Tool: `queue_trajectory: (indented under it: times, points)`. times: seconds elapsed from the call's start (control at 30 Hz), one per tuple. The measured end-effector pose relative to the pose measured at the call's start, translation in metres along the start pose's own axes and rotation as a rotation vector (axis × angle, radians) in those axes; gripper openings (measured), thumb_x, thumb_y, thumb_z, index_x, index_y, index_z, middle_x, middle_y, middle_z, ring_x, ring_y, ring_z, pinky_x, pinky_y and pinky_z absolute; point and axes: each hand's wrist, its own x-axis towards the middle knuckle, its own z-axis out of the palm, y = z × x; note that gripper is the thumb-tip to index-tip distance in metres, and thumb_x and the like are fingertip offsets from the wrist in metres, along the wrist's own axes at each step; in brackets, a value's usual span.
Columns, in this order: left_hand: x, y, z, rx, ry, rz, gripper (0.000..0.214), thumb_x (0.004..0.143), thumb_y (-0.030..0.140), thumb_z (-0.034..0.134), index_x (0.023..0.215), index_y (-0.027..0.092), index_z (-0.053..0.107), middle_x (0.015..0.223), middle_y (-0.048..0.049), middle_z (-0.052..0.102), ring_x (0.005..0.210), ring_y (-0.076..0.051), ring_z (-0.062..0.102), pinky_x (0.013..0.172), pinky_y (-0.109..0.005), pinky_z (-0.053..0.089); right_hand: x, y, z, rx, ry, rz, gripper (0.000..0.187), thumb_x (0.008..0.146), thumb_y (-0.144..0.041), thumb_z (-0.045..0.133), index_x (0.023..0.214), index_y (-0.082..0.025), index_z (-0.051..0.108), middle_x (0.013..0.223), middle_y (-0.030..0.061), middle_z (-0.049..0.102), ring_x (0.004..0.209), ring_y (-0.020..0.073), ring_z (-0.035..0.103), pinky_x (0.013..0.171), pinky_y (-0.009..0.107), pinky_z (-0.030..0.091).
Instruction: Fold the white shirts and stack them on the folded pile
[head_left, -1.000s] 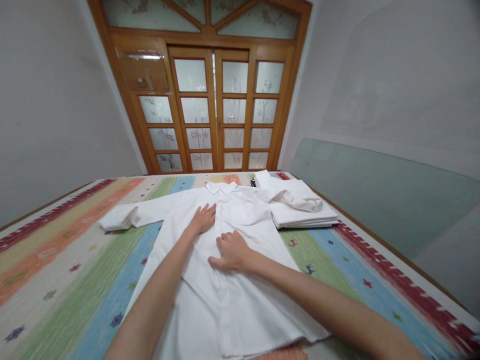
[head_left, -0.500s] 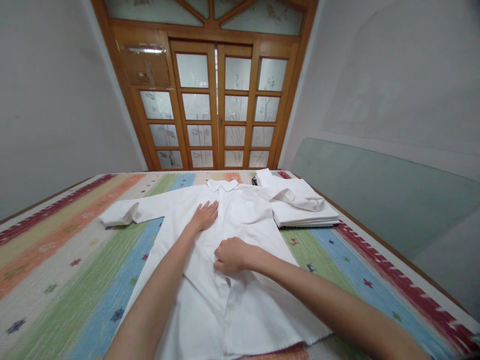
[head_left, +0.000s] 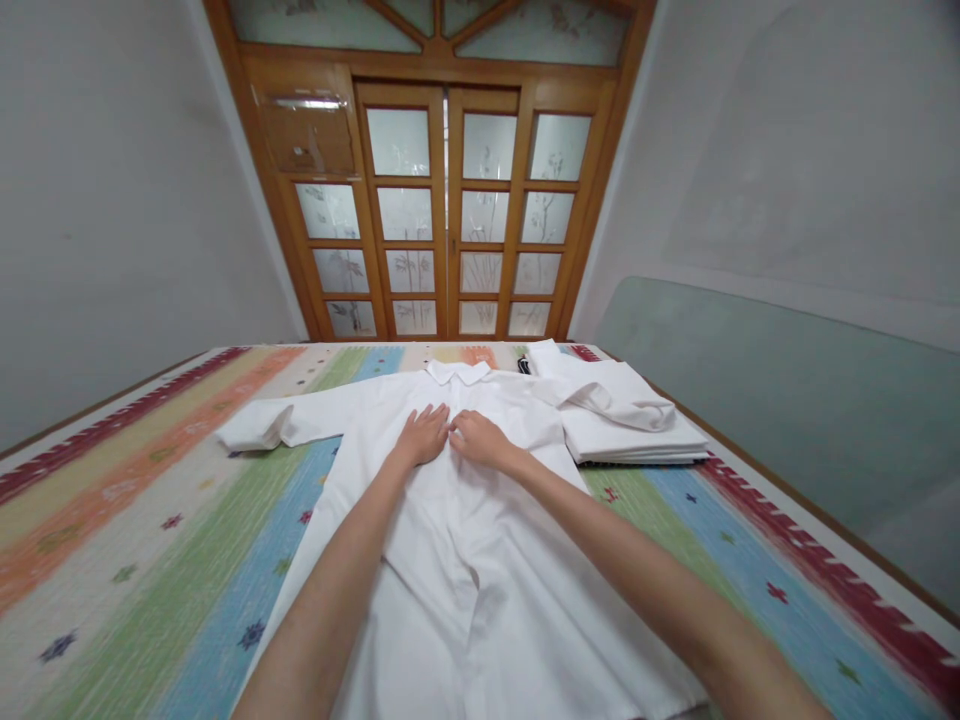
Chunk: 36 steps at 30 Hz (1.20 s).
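So there's a white shirt (head_left: 427,560) laid out on the surface (head_left: 810,520), on top of a striped cloth (head_left: 82,570). Collar (head_left: 458,372) is up by the far edge, and the body runs down toward the near edge, wrinkled along the middle with a small gap in the front.

Both hands are on the chest, just below the collar. Left hand (head_left: 425,435) is lying flat, palm down, grip wide, right next to the button strip. Right hand (head_left: 480,440) is just beside it, fingers curled in at the strip, so that grip looks narrow, but I can't tell if it's actually pinching fabric.

1 sleeve (head_left: 319,415) stretches out toward the left edge with its end folded over. The other sleeve (head_left: 626,405) lies on a stack of folded white cloth (head_left: 637,448) near the right edge, up toward the far right corner. Wooden doors (head_left: 446,220) stand past the far edge.
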Motion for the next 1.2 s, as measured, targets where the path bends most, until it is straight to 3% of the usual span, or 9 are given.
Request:
queue_trajectory:
  times: [0.1, 0.2, 0.37, 0.5, 0.67, 0.97, 1.1, 1.2]
  points:
    - [-0.001, 0.001, 0.0, 0.0, 0.018, -0.013, 0.055, 0.098, 0.034, 0.021, 0.151, 0.022, 0.03, 0.158, -0.0062, 0.031, 0.147, -0.024, 0.023, 0.118, -0.05, 0.02, 0.025, 0.024, 0.016, -0.008, 0.036, 0.057, 0.043, 0.095, -0.016, 0.036, 0.132, -0.006, 0.055, 0.139, 0.0168, 0.054, 0.129, 0.0207, 0.049, 0.108, 0.031, 0.035]
    - [-0.001, 0.003, 0.0, -0.001, 0.029, -0.026, 0.054, 0.098, 0.035, 0.022, 0.151, 0.023, 0.031, 0.157, -0.0052, 0.034, 0.147, -0.023, 0.025, 0.118, -0.049, 0.02, 0.046, 0.041, 0.03, -0.034, -0.01, 0.063, 0.047, 0.093, -0.01, 0.035, 0.139, -0.004, 0.048, 0.149, 0.0187, 0.044, 0.14, 0.0212, 0.037, 0.113, 0.034, 0.03]
    - [-0.001, 0.003, 0.002, -0.006, 0.046, -0.041, 0.054, 0.098, 0.037, 0.024, 0.15, 0.022, 0.034, 0.157, -0.0045, 0.034, 0.147, -0.023, 0.025, 0.119, -0.047, 0.019, 0.072, 0.055, 0.047, -0.042, -0.057, 0.06, 0.046, 0.095, -0.011, 0.033, 0.137, -0.002, 0.049, 0.148, 0.0209, 0.044, 0.14, 0.0242, 0.037, 0.116, 0.042, 0.022]
    - [0.0, 0.002, 0.005, -0.013, 0.055, -0.044, 0.054, 0.098, 0.037, 0.024, 0.149, 0.023, 0.035, 0.157, -0.0033, 0.034, 0.146, -0.023, 0.026, 0.12, -0.048, 0.018, 0.087, 0.061, 0.055, -0.033, -0.083, 0.083, 0.049, 0.099, -0.015, 0.025, 0.144, -0.003, 0.041, 0.154, 0.0185, 0.035, 0.144, 0.0222, 0.03, 0.116, 0.04, 0.022]
    - [0.001, 0.002, 0.006, -0.029, 0.078, -0.043, 0.053, 0.098, 0.036, 0.024, 0.149, 0.023, 0.035, 0.156, -0.0031, 0.036, 0.146, -0.023, 0.027, 0.12, -0.048, 0.018, 0.101, 0.065, 0.059, -0.017, -0.101, 0.117, 0.053, 0.101, -0.023, 0.022, 0.149, -0.003, 0.032, 0.158, 0.0164, 0.026, 0.147, 0.0232, 0.022, 0.117, 0.044, 0.018]
    - [0.003, 0.002, 0.004, -0.053, 0.065, -0.052, 0.054, 0.098, 0.036, 0.026, 0.15, 0.024, 0.034, 0.157, -0.0035, 0.035, 0.146, -0.024, 0.027, 0.119, -0.049, 0.018, 0.113, 0.062, 0.059, 0.021, -0.116, 0.202, 0.054, 0.101, -0.026, 0.021, 0.153, -0.008, 0.027, 0.16, 0.0147, 0.02, 0.148, 0.0222, 0.02, 0.117, 0.045, 0.017]
    - [0.006, 0.001, 0.004, -0.043, 0.05, -0.057, 0.055, 0.098, 0.038, 0.025, 0.152, 0.026, 0.03, 0.158, -0.0029, 0.034, 0.147, -0.024, 0.025, 0.119, -0.049, 0.018, 0.11, 0.052, 0.054, 0.032, -0.103, 0.271, 0.053, 0.101, -0.026, 0.023, 0.152, -0.01, 0.03, 0.16, 0.0154, 0.021, 0.147, 0.0238, 0.023, 0.116, 0.045, 0.02]
    - [0.006, 0.002, 0.002, -0.039, 0.034, -0.056, 0.055, 0.098, 0.038, 0.023, 0.152, 0.025, 0.029, 0.158, -0.0025, 0.032, 0.147, -0.024, 0.024, 0.119, -0.049, 0.018, 0.108, 0.039, 0.046, 0.029, -0.091, 0.322, 0.051, 0.099, -0.023, 0.029, 0.147, -0.008, 0.039, 0.156, 0.0188, 0.031, 0.144, 0.0263, 0.031, 0.113, 0.044, 0.027]
